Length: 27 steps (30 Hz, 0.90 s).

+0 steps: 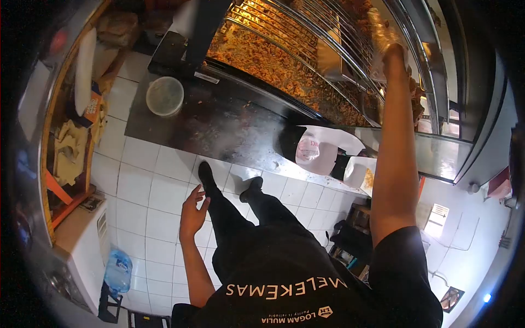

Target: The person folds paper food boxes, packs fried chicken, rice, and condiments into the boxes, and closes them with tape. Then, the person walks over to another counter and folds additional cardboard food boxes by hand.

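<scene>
My right hand [387, 39], in a clear plastic glove, reaches into the lit display case [437, 145] at the top right. It is beside the wire rack [350, 49]; glare on the plastic hides how its fingers are set and whether anything is between them. Orange-brown fried crumbs [268, 60] are spread over the floor of the case below the rack. A pale flat-sided piece [330, 57] shows behind the rack wires. Over the tiled floor hangs my left hand [194, 214], its fingers loosely apart and nothing in them.
A round translucent tub [164, 96] sits on the dark counter ledge [213, 128]. White paper packaging with red print [309, 148] lies near the ledge's front edge. A blue water jug [118, 271] stands at lower left, beside a white cabinet [82, 235].
</scene>
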Motion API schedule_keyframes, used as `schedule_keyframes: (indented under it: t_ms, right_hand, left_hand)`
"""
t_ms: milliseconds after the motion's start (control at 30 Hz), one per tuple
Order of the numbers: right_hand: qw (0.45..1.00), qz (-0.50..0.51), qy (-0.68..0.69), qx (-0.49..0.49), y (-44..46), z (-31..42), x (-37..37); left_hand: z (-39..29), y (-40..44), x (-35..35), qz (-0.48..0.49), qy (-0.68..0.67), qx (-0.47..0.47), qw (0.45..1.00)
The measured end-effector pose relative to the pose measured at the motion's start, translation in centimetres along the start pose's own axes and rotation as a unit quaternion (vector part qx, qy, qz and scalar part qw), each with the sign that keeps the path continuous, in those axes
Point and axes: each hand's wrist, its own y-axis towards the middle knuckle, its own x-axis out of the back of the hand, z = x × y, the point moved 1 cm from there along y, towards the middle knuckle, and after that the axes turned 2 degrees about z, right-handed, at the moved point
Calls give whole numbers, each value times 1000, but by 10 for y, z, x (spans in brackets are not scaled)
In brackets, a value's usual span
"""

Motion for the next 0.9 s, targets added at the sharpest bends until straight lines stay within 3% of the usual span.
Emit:
schedule_keyframes:
  t_ms: [100,267,333,367,533,633,833,867,900]
  right_hand:
    - [998,55,-40,11,30,-8,6]
    - [968,173,-184,-13,95,-21,57]
    - [946,177,-266,-48,123,-26,96]
    - [913,116,-359,-153,135,-3,112]
    - [955,8,-292,58,68,-33,77]
    - [964,-6,-229,134,16,-44,67]
    - [910,-14,-268,315,-87,-53,59]
    - [907,-15,-252,336,-105,-56,57]
    - [963,12,-112,245,-127,-49,41]
  left_hand:
    - [25,1,-7,-10,-51,-30,998]
    - [26,7,22,-144,-113,-29,983]
    - [25,4,40,-183,-111,-37,976]
    - [28,2,46,-192,-116,-37,974]
    - [81,-3,38,-189,-129,-46,972]
    - [117,-7,15,-169,-92,22,981]
    - [151,-28,-18,-126,-87,80,985]
    - [159,-31,-23,-124,-96,92,983]
    - [156,-37,-23,-136,-29,83,987]
